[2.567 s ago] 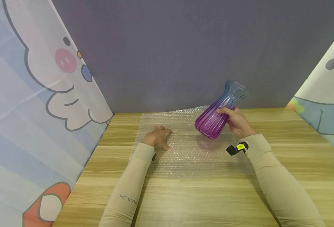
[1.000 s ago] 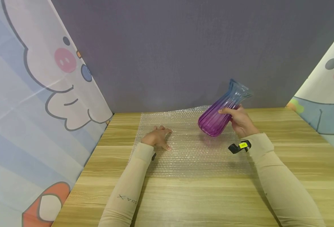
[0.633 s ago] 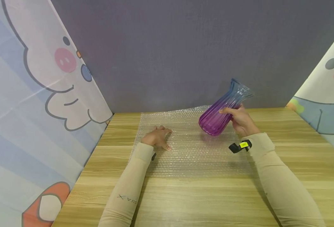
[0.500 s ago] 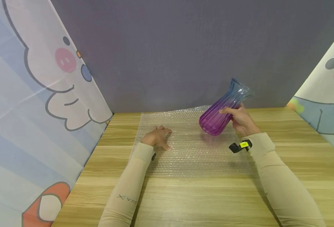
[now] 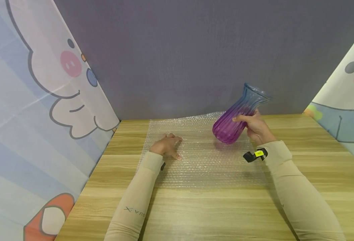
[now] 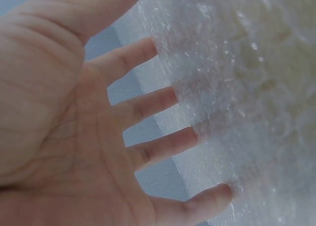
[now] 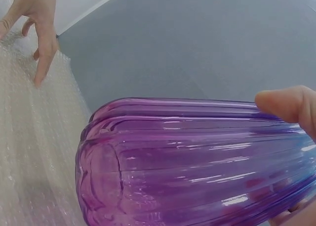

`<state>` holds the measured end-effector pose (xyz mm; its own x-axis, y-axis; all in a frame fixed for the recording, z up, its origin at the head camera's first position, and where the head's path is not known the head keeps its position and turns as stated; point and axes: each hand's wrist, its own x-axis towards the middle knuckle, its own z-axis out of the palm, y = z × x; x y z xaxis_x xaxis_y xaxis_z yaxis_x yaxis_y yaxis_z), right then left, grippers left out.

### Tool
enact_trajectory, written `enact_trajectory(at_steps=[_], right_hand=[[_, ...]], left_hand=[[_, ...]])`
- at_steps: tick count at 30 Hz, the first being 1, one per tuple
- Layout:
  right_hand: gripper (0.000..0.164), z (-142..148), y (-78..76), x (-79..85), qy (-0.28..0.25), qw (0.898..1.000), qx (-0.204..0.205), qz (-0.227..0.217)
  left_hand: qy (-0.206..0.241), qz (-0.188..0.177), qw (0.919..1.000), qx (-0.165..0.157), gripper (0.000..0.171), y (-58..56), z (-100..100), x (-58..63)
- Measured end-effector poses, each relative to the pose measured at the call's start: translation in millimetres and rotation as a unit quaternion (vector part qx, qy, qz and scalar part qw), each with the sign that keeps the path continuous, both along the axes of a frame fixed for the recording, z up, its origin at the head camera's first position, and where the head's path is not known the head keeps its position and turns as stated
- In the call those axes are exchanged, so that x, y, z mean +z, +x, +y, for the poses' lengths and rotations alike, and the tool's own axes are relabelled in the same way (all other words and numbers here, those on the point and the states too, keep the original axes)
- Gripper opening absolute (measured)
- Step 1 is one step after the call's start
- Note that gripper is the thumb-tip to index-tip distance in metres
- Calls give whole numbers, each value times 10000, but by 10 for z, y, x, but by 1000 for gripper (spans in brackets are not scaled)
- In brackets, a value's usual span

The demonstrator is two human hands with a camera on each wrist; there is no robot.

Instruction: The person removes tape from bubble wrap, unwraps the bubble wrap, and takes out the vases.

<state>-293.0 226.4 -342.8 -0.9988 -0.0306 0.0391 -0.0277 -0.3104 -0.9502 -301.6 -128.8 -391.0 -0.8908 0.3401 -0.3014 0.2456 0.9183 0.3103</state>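
A ribbed glass vase (image 5: 234,122), purple at the base and blue at its flared mouth, is tilted above the right part of a bubble wrap sheet (image 5: 201,167). My right hand (image 5: 256,128) grips it round the middle, thumb on the near side; in the right wrist view the thumb (image 7: 286,103) lies along the vase (image 7: 187,161) and the other fingers are mostly behind the glass. With fingers spread, my left hand (image 5: 166,146) rests its fingertips on the left part of the sheet. The left wrist view shows these fingertips (image 6: 186,136) touching the bubble wrap (image 6: 247,112).
The bubble wrap lies flat on a wood-grain table (image 5: 195,214), its far edge against a grey upright panel (image 5: 177,60). Cartoon-printed curtains (image 5: 44,110) stand at the left and right sides.
The vase in my right hand has shifted slightly right and up, with its mouth turned a little more to the right. My left hand and the bubble wrap have stayed in place.
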Motion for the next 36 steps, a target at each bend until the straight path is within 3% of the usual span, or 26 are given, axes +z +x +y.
enact_trajectory(at_steps=[10, 29, 36], right_hand=[[63, 13, 3, 8, -14, 10000, -64, 15], [65, 57, 9, 31, 47, 9999, -48, -78], [63, 70, 1, 19, -3, 9999, -108, 82]], left_hand=[[123, -42, 9999, -14, 97, 1, -3, 2], [-33, 24, 10000, -10, 97, -1, -10, -1], [42, -12, 10000, -16, 97, 1, -14, -5]])
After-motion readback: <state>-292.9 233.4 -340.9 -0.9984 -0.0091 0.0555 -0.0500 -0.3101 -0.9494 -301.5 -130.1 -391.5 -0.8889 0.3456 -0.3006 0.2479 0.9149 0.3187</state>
